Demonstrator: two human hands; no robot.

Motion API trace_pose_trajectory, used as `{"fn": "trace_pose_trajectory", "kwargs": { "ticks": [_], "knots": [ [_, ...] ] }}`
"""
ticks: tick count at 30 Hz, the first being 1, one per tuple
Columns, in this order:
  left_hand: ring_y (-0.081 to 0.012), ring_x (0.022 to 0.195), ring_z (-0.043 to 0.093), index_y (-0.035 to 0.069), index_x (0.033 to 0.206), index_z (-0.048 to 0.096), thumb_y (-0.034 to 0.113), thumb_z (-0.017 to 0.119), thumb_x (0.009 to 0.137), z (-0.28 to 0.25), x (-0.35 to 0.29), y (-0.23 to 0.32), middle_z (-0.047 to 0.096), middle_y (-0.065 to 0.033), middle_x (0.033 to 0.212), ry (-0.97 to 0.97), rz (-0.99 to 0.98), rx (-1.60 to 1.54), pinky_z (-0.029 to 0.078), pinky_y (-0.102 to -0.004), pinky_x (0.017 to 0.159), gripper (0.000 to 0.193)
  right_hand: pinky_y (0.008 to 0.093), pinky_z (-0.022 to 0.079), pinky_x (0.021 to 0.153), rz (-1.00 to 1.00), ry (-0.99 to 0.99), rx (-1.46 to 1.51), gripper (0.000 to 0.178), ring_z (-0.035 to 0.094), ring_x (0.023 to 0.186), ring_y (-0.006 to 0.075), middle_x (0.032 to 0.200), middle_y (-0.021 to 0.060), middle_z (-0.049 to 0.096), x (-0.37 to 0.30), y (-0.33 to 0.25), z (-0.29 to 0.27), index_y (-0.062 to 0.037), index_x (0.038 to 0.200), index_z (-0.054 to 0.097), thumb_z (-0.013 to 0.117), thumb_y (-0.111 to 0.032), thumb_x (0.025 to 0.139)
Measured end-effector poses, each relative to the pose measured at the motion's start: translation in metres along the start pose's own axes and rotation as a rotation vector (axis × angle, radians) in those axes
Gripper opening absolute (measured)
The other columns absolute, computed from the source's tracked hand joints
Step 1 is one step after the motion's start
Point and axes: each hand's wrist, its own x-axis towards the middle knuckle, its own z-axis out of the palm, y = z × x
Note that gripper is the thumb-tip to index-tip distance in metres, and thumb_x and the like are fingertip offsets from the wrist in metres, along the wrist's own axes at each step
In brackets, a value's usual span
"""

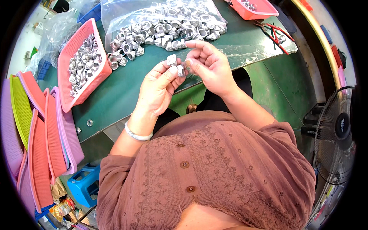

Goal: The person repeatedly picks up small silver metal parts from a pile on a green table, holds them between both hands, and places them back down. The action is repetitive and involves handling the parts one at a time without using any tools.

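Note:
My left hand (159,84) is closed on two chunky silver metal rings. One ring (171,60) shows a flat, pale face at the fingertips; the other ring (181,70) sits just below it, beside the thumb. Close by on the right, my right hand (211,69) has its thumb and fingers pinched together at the second ring. A small brownish patch shows at that thumb tip, and what the pinch holds, if anything, is too small to make out. Beyond both hands a heap of similar silver rings (165,32) spills from a clear plastic bag (153,9).
A pink basket (64,82) of rings stands left on the green table (107,97), near a loose ring (89,122). Red-handled pliers (274,34) and another pink basket (255,13) lie far right. Stacked coloured baskets (38,153), a blue stool (82,184) and a fan (337,130) flank me.

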Motion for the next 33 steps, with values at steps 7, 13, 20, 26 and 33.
{"fn": "trace_pose_trajectory", "kwargs": {
  "ticks": [7, 13, 20, 26, 33],
  "knots": [
    [-0.0157, 0.086, 0.059, -0.002, 0.107, 0.054, 0.008, 0.054, 0.086, 0.0013, -0.0039, -0.0006, 0.059, -0.0073, 0.097, -0.017, -0.048, 0.058, 0.048, -0.0272, 0.078, 0.023, 0.0217, 0.047, 0.063, 0.007, -0.077, -0.032, 0.036, 0.055, 0.072, 0.0092, 0.1, 0.0094, 0.058, 0.0078, 0.0019, -0.0049, -0.0021, 0.119, 0.046, 0.045, 0.006, 0.084],
    [-0.0151, 0.087, 0.058, -0.003, 0.108, 0.054, 0.008, 0.052, 0.087, 0.0015, -0.0052, -0.0019, 0.06, -0.0073, 0.097, -0.036, -0.046, 0.087, 0.047, -0.0275, 0.079, 0.023, 0.0216, 0.048, 0.058, 0.131, -0.067, 0.085, 0.036, 0.055, 0.064, 0.0089, 0.099, 0.0125, 0.06, 0.0082, 0.0059, -0.0055, 0.0001, 0.12, 0.046, 0.045, 0.004, 0.084],
    [-0.0147, 0.087, 0.058, -0.002, 0.109, 0.054, 0.009, 0.051, 0.087, 0.0034, -0.0059, -0.0022, 0.06, -0.0073, 0.098, -0.035, -0.043, 0.121, 0.047, -0.0277, 0.079, 0.025, 0.0211, 0.048, 0.059, 0.155, -0.043, 0.095, 0.035, 0.055, 0.066, 0.0086, 0.101, 0.0128, 0.06, 0.0088, 0.0071, -0.0068, 0.0036, 0.12, 0.044, 0.046, 0.003, 0.085],
    [-0.0146, 0.086, 0.058, -0.002, 0.109, 0.054, 0.007, 0.053, 0.086, 0.0033, -0.0063, -0.0046, 0.06, -0.0074, 0.098, -0.045, 0.014, 0.168, 0.047, -0.0268, 0.079, 0.025, 0.023, 0.048, 0.067, 0.138, -0.083, 0.157, 0.038, 0.057, 0.08, 0.0103, 0.105, 0.0123, 0.059, 0.0075, 0.0079, -0.0086, 0.0013, 0.122, 0.043, 0.046, 0.003, 0.085],
    [-0.0121, 0.084, 0.057, -0.002, 0.111, 0.054, 0.004, 0.054, 0.085, 0.001, -0.0052, -0.005, 0.059, -0.0058, 0.098, -0.029, 0.054, 0.249, 0.046, -0.0231, 0.075, 0.027, 0.0262, 0.045, 0.083, 0.114, -0.156, 0.187, 0.045, 0.054, 0.099, 0.0137, 0.112, 0.0122, 0.056, 0.0044, 0.0057, -0.0114, -0.0021, 0.128, 0.038, 0.05, 0.002, 0.084]
  ]
}}
